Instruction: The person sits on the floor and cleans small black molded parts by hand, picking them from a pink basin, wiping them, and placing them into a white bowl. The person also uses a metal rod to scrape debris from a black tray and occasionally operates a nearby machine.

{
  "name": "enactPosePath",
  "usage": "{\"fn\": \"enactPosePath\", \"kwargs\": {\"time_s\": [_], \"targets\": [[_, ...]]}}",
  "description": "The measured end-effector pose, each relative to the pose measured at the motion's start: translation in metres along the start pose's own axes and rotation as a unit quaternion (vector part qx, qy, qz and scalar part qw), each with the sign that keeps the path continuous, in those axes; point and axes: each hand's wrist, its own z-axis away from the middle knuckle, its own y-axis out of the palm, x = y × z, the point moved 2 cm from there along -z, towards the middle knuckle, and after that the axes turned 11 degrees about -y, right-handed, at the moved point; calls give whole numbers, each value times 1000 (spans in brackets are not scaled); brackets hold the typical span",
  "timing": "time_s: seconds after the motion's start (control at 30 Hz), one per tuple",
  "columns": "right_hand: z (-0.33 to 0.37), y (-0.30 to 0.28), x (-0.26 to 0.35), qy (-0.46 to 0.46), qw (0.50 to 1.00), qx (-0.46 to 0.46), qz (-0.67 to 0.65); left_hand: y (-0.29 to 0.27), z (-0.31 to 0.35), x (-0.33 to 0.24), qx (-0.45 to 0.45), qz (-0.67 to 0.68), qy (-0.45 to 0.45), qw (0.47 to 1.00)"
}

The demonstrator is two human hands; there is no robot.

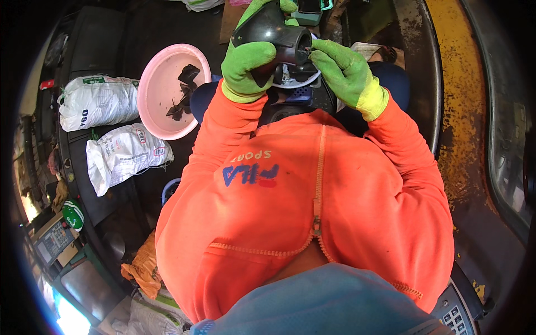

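Note:
My left hand point(245, 66), in a green and yellow work glove, grips a glossy black plastic pipe fitting point(268, 32) from its left side. One round mouth of the fitting faces right. At that mouth, my gloved right hand point(349, 72) has its thumb and fingertips pinched together near the rim; whatever lies between them is too small to make out. Below the fitting, a white bowl point(290, 86) with dark pieces in it is partly covered by my hands.
On the left stands a pink basin point(151, 120) holding several black scraps. Two white printed sacks point(100, 103) lie farther left. A rusty yellow machine panel point(460, 123) runs along my right side. A green device point(307, 18) sits beyond my hands.

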Motion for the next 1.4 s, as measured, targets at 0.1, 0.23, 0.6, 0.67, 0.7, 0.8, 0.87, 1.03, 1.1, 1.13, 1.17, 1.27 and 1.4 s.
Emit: {"fn": "enactPosePath", "kwargs": {"time_s": [0.1,0.23,0.6,0.67,0.7,0.8,0.87,1.03,1.1,1.13,1.17,1.27,1.4], "targets": [[2,3,10,22,999,-4,-44,5,-2,1,1,-10,34,999],[5,6,17,42,997,-3,-60,6,-4,6,-16,-48,93,994],[6,5,41,255,912,41,-319,-20,-8,-2,59,-442,332,831],[7,3,49,278,876,37,-393,-21,-6,-4,63,-500,365,783],[7,2,52,284,855,39,-433,-21,-5,-5,65,-518,380,764],[6,0,49,343,768,31,-540,-20,-6,-6,63,-556,405,723],[-3,0,41,323,704,30,-632,-21,-5,-9,15,-608,395,688],[-38,-18,6,207,694,-13,-689,-41,11,-19,-55,-124,152,979],[-54,-24,-25,206,713,-2,-670,-53,28,-20,-155,5,143,977],[-60,-26,-47,219,726,0,-652,-62,38,-26,-146,69,159,974],[-64,-28,-71,241,741,-20,-627,-69,58,-39,-233,-221,244,915],[-63,-32,-155,317,786,-49,-528,-104,124,-63,-461,-555,218,657],[-42,-26,-218,328,703,163,-609,-169,270,-76,-634,-449,283,563]]}}
